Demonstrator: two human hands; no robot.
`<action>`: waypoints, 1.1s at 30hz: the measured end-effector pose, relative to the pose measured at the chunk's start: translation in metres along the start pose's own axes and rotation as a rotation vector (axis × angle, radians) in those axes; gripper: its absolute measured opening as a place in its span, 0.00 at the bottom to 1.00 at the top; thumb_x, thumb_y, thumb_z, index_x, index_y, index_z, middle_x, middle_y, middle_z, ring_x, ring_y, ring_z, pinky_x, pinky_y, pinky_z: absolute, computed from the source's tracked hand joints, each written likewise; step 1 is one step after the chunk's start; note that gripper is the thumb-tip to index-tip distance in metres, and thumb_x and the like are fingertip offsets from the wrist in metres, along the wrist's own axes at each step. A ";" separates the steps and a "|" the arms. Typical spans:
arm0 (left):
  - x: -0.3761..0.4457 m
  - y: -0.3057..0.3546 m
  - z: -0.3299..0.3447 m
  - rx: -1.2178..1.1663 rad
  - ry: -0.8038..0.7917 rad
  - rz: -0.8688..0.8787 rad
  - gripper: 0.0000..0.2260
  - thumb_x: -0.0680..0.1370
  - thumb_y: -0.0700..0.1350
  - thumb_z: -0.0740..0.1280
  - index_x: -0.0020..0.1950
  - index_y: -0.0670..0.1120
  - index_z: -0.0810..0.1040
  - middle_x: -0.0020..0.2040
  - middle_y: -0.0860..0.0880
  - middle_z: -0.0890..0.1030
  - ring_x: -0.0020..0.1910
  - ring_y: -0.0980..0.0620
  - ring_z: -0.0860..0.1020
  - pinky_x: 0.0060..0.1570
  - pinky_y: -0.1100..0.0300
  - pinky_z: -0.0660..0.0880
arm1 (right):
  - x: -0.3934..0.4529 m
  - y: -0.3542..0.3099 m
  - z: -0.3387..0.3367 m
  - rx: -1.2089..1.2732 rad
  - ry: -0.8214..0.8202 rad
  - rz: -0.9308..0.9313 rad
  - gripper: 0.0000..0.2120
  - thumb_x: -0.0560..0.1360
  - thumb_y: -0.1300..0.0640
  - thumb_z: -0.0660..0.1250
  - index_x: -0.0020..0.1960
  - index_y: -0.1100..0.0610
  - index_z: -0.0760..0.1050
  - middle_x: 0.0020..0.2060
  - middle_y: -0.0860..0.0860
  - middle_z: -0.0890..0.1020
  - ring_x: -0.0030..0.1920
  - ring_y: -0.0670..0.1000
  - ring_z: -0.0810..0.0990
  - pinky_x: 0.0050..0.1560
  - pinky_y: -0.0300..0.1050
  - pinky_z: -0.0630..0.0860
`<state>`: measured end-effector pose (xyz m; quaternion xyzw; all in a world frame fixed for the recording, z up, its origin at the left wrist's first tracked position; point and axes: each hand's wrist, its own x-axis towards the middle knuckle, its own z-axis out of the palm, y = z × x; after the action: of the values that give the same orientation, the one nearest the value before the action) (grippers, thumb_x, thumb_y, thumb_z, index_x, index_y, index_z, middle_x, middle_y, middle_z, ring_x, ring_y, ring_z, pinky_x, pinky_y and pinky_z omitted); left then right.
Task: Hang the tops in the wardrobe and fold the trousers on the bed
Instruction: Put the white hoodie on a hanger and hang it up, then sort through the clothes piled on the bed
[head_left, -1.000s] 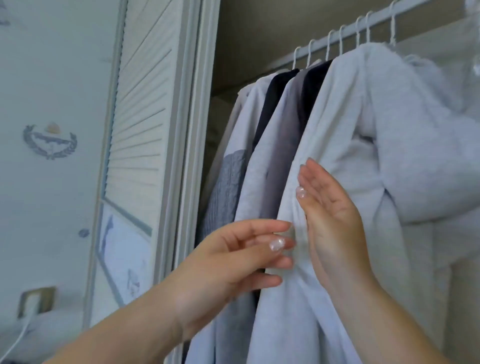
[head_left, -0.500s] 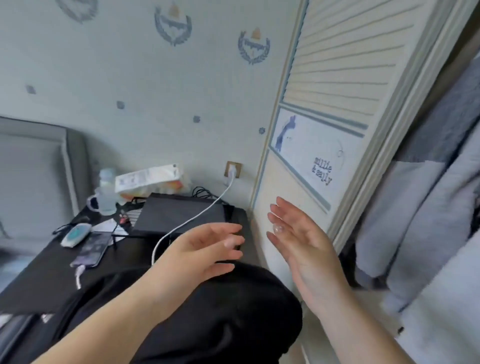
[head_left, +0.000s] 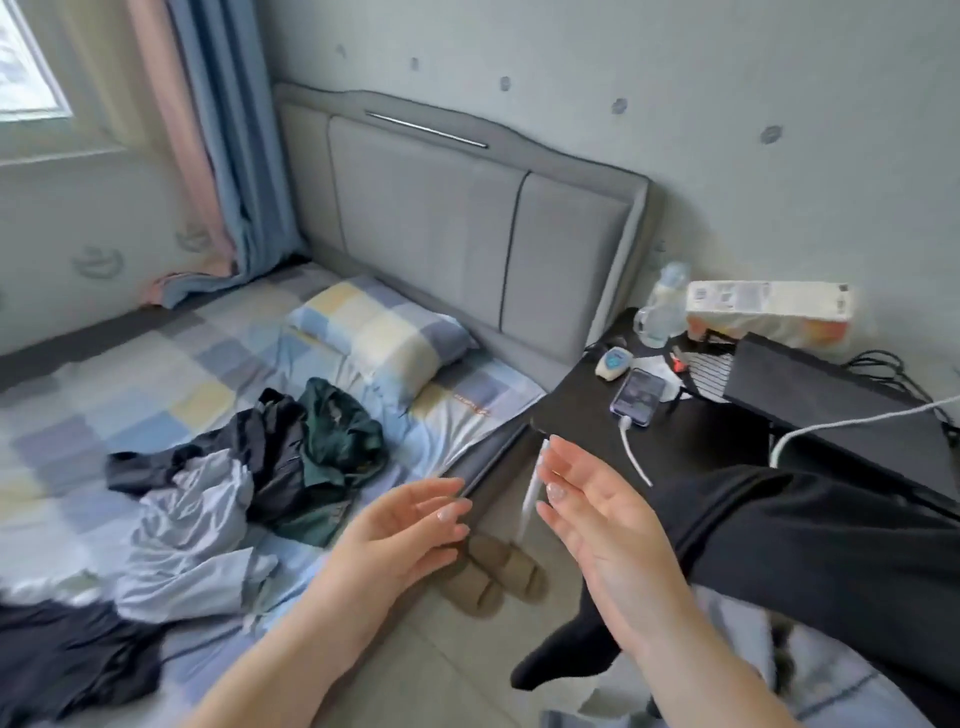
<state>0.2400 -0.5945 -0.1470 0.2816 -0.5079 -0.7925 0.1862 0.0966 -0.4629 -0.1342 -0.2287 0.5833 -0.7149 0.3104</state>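
Left hand (head_left: 405, 530) and right hand (head_left: 597, 514) up in the air, fingers loose and wide, holding nothing. Pile of clothes (head_left: 244, 467) on the bed (head_left: 130, 374), at ten o'clock from the hands.

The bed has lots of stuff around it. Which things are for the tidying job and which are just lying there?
For the job: clothes pile, bed, left hand, right hand.

Just lying about: pillow, slippers, phone, bottle, curtain.
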 end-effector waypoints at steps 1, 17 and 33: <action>-0.008 0.001 -0.026 -0.013 0.066 0.002 0.18 0.64 0.48 0.73 0.53 0.47 0.83 0.51 0.47 0.84 0.45 0.52 0.82 0.49 0.58 0.79 | 0.007 0.014 0.023 0.022 -0.048 0.049 0.20 0.68 0.57 0.69 0.60 0.52 0.77 0.53 0.44 0.83 0.58 0.44 0.79 0.66 0.50 0.70; -0.056 -0.012 -0.237 -0.256 0.854 -0.023 0.20 0.64 0.50 0.72 0.55 0.48 0.81 0.50 0.50 0.84 0.46 0.55 0.82 0.49 0.59 0.76 | 0.119 0.146 0.267 -0.083 -0.684 0.458 0.16 0.76 0.67 0.64 0.57 0.49 0.78 0.51 0.43 0.84 0.57 0.42 0.80 0.58 0.43 0.75; -0.050 -0.030 -0.359 -0.508 1.278 -0.058 0.10 0.70 0.46 0.72 0.52 0.49 0.82 0.50 0.49 0.85 0.46 0.53 0.83 0.46 0.59 0.77 | 0.192 0.243 0.435 -0.389 -1.080 0.637 0.16 0.75 0.65 0.68 0.54 0.45 0.81 0.52 0.45 0.84 0.56 0.43 0.80 0.64 0.49 0.73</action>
<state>0.5063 -0.8049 -0.2785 0.6547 -0.0894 -0.5702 0.4881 0.3048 -0.9309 -0.2845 -0.4235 0.5033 -0.2544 0.7089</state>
